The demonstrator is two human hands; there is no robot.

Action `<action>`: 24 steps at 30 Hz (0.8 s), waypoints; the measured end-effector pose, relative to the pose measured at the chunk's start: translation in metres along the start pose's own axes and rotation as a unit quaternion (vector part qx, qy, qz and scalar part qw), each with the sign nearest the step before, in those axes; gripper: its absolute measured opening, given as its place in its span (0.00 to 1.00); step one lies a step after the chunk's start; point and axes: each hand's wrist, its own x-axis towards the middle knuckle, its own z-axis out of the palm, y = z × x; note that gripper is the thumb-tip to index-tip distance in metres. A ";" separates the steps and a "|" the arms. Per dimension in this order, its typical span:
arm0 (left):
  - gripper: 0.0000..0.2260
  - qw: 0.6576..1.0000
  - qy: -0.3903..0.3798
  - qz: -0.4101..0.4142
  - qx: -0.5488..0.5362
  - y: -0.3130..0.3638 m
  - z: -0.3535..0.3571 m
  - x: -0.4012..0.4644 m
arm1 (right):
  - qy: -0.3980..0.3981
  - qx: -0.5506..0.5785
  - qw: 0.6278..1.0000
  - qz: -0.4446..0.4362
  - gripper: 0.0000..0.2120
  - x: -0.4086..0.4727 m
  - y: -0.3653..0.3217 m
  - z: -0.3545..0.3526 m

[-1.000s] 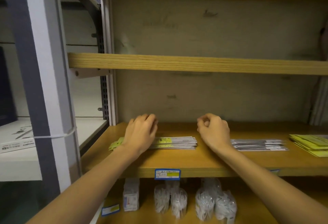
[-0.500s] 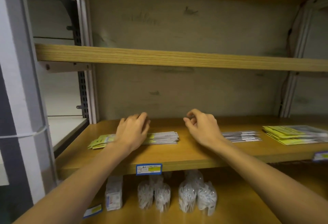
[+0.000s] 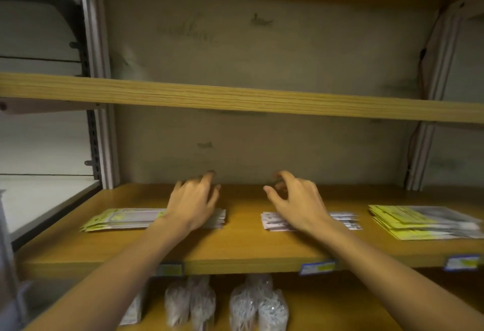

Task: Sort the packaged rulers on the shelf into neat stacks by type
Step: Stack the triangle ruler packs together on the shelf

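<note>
Hands: both are out over the middle shelf (image 3: pixel 235 257), and neither one grips a pack.
Left hand (image 3: pixel 195 203): it sits over the right end of the left stack, fingers spread and only loosely bent; whether the palm presses down is hard to tell through the blur.
Right hand (image 3: pixel 297 199): it hovers over the left end of the middle stack, fingers half curled around nothing and thumb out to the left, looking ready to square the packs or lift one.
Why there: my read is that each hand covers a stack end so the packs can be nudged into line.
Left stack (image 3: pixel 125 219): long narrow ruler packs with yellow-green header cards at the left end, lying flat and lengthwise, edges slightly fanned.
Middle stack (image 3: pixel 345 220): white packs with dark print, flat and shorter, just right of the gap between the hands.
Right stack (image 3: pixel 421 222): wider yellow-and-grey packs near the right edge, fanned out and the least tidy of the three.
Progress: three types lie apart in a row already, so what remains looks like straightening.
Below: clear bags (image 3: pixel 225 304) of small white items stand on the lower shelf.
Front edge: price labels (image 3: pixel 317 267), print unreadable.
</note>
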 end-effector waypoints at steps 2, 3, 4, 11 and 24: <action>0.18 1.000 0.001 -0.011 0.003 0.020 0.006 0.001 | -0.013 -0.013 1.000 -0.003 0.27 0.000 0.014 -0.010; 0.19 1.000 -0.002 -0.019 0.007 0.029 0.010 0.000 | -0.023 -0.017 1.000 0.000 0.29 -0.001 0.020 -0.013; 0.20 1.000 -0.006 -0.027 0.014 0.039 0.014 -0.002 | -0.032 -0.021 0.999 0.004 0.30 -0.003 0.027 -0.015; 0.30 0.997 -0.028 -0.057 0.048 0.088 0.031 -0.022 | -0.063 -0.027 0.997 -0.018 0.33 -0.024 0.057 -0.026; 0.37 0.999 -0.036 -0.006 0.038 0.135 0.022 -0.012 | -0.100 -0.096 0.990 -0.033 0.48 -0.035 0.100 -0.050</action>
